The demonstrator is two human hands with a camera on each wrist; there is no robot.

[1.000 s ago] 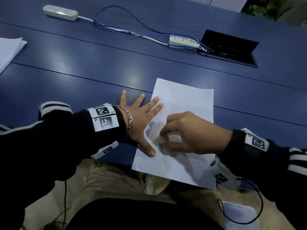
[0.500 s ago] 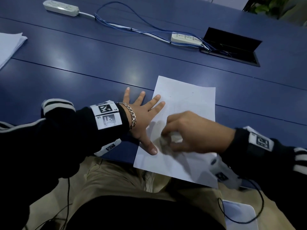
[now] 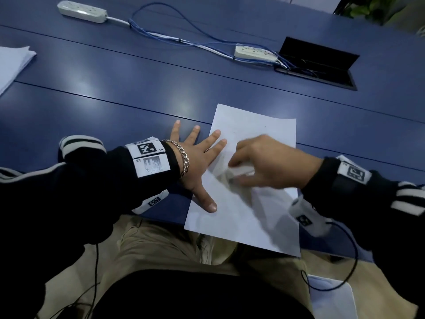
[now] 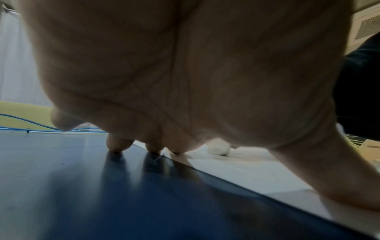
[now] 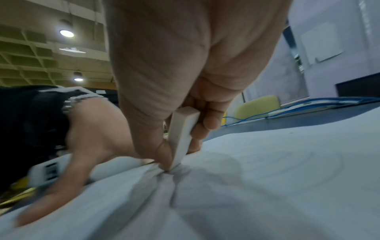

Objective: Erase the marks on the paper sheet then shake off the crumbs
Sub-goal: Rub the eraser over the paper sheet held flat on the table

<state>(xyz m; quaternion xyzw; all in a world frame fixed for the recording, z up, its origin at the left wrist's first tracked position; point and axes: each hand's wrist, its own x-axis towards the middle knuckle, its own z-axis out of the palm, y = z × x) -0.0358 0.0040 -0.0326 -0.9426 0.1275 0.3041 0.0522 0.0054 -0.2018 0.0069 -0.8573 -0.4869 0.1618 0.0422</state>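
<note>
The blue table [image 3: 115, 88] looks smooth and shiny. The paper [image 3: 253, 125] is matt; the eraser [image 5: 185, 129] maybe rubber.

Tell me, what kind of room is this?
Probably an office meeting room. The long blue table has a pop-up cable box built into it, power strips with blue cables lie across it, and the right wrist view shows a grid ceiling.
</note>
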